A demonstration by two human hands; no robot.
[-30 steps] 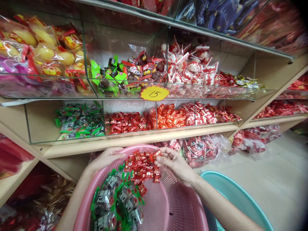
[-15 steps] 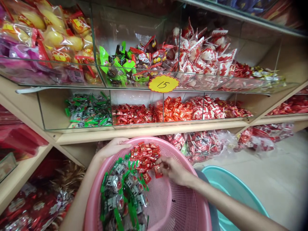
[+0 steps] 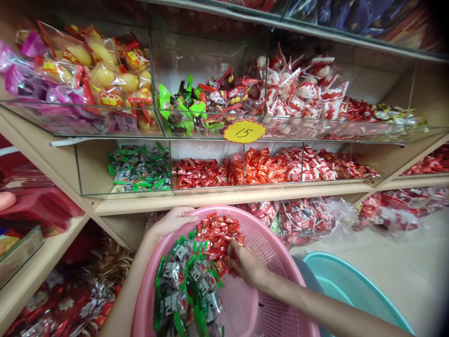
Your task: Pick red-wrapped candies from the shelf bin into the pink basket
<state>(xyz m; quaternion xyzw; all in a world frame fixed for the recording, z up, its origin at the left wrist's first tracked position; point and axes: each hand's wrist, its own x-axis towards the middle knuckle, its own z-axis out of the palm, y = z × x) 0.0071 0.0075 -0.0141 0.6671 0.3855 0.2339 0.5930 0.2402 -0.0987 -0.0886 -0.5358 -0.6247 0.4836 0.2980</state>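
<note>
My left hand is closed over the far-left rim of a pink mesh basket. Red-wrapped candies are heaped at the basket's far side. Clear packets with green ends fill its left part. Inside the basket, my right hand touches the right edge of the red candy heap, fingers curled together. Whatever lies between those fingertips, if anything, is hidden. Bare pink mesh shows below the right hand.
Behind the basket, a wooden shelf carries glass bins of wrapped candies, with a yellow tag marked 15. A turquoise tub stands on the floor at right. Bagged candies lie under the shelf.
The view has shifted, so the shelf and basket appear lower and further right. My right hand's fingertips have moved up against the red candies. The left hand stays on the rim.
</note>
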